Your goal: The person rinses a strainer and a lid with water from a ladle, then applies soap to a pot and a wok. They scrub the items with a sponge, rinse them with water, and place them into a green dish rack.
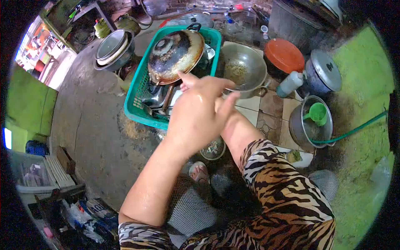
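Note:
My left hand (196,110) is wet and crosses in front of my right wrist, thumb and a finger stretched out apart toward the right. Behind it, my right hand (188,79) is mostly hidden; a few extended fingers stick out at the upper left. No object shows in either hand. Just beyond them is a teal plastic basket (130,104) of kitchenware. A blackened wok or lid (177,56) lies on top of it, with metal utensils (157,99) below. To the right of the hands sits a wide metal wok (246,68).
A red-orange lid (284,55), a lidded pot (323,73) and a bottle (290,83) stand at the right. Nearer is a metal pot (298,125) with a green dipper (317,113) and a green hose (358,131). Stacked basins (112,50) stand at left. A small bowl (213,149) sits below my arms.

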The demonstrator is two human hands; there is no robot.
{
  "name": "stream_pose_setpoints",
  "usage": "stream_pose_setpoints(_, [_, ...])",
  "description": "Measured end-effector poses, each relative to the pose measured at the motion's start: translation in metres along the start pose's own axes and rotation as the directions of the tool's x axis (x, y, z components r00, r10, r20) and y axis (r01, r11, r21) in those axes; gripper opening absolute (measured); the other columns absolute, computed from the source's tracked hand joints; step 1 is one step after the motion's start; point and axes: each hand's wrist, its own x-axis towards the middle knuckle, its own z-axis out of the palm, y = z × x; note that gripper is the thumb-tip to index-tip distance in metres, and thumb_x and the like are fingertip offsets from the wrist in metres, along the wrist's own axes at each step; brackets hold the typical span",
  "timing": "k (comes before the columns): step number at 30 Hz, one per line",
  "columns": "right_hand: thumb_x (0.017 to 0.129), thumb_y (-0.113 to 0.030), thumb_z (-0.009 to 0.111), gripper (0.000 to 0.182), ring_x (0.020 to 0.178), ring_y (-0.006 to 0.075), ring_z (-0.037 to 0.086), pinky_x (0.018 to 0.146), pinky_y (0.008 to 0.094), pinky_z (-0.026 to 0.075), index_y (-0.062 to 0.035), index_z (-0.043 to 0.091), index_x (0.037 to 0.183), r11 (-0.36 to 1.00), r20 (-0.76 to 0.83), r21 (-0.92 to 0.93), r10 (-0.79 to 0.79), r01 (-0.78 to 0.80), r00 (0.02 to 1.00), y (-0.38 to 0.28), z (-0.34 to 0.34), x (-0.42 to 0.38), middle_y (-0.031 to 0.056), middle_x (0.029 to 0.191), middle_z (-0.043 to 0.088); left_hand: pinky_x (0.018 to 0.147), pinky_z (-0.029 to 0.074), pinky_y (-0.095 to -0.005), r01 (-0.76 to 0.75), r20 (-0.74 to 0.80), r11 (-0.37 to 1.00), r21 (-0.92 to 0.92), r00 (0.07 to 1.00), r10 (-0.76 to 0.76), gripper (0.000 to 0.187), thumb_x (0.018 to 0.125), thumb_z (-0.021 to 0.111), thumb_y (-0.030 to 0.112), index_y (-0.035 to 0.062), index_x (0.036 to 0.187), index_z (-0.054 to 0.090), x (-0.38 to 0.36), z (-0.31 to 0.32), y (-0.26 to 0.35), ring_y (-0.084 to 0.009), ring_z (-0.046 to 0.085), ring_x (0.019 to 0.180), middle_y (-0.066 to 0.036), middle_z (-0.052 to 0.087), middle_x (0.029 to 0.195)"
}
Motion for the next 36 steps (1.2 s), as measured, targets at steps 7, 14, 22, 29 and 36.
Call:
stream_pose_setpoints(7, [0.086,-0.038,0.048,0.040,0.100,0.0289,0.056,0.086,0.0388,0.044,-0.0036,0.059,0.103,0.585,0.233,-0.790,0.014,0.181,0.972,-0.032,-0.083,-0.095,0.0149,0.106,0.060,0.070,0.048,-0.0341,0.005,-0.045,0.997,0.083,0.999,-0.001,0.023,0.079,0.063,0.019,0.0016,0.095,0.062,0.008,0.025,-0.010,-0.0265,0.061,0.080,-0.015,0.062,0.090])
stream_pose_setpoints(14, [0.083,-0.037,0.049,0.037,0.090,0.0330,0.058,0.078,0.0423,0.046,-0.0041,0.057,0.097,-0.055,-0.154,-0.988,0.167,-0.147,0.974,-0.005,-0.305,-0.317,0.0187,0.097,0.060,0.074,0.047,-0.0388,0.100,0.106,0.987,0.129,0.988,-0.114,0.026,0.080,0.060,0.025,0.0027,0.093,0.063,0.009,0.058,-0.023,-0.0308,0.060,0.081,-0.018,0.061,0.091])
stream_pose_setpoints(22, [0.079,-0.056,0.049,0.066,0.096,0.0387,0.057,0.084,0.0434,0.045,-0.0042,0.046,0.121,0.227,-0.659,-0.717,0.089,-0.659,0.747,0.150,-0.370,-0.496,0.0267,0.104,0.057,0.078,0.046,-0.0429,0.158,0.644,0.914,0.373,0.665,-0.378,0.057,0.084,0.045,0.052,-0.0015,0.087,0.064,-0.021,0.201,-0.090,-0.0378,0.059,0.086,-0.026,0.060,0.090])
stream_pose_setpoints(29, [0.086,-0.050,0.044,0.052,0.084,0.0393,0.059,0.075,0.0471,0.046,-0.0011,0.055,0.100,0.300,-0.682,-0.642,0.198,-0.705,0.705,0.143,-0.384,-0.491,0.0255,0.089,0.060,0.087,0.036,-0.0476,0.921,0.773,0.390,0.004,0.245,-0.586,0.094,0.072,0.034,0.079,0.0018,0.125,0.042,0.050,0.380,-0.133,-0.0301,0.049,0.106,-0.020,0.049,0.118])
stream_pose_setpoints(36, [0.082,-0.035,0.056,0.028,0.061,0.0321,0.060,0.055,0.0420,0.049,-0.0066,0.054,0.081,0.050,-0.444,-0.892,-0.284,-0.449,0.850,0.166,-0.391,-0.498,0.0152,0.062,0.057,0.081,0.043,-0.0433,0.722,0.732,-0.413,-0.555,0.189,-0.655,0.069,0.074,0.050,0.067,0.0059,0.107,0.050,0.129,0.540,-0.181,-0.0262,0.055,0.092,-0.014,0.055,0.099])
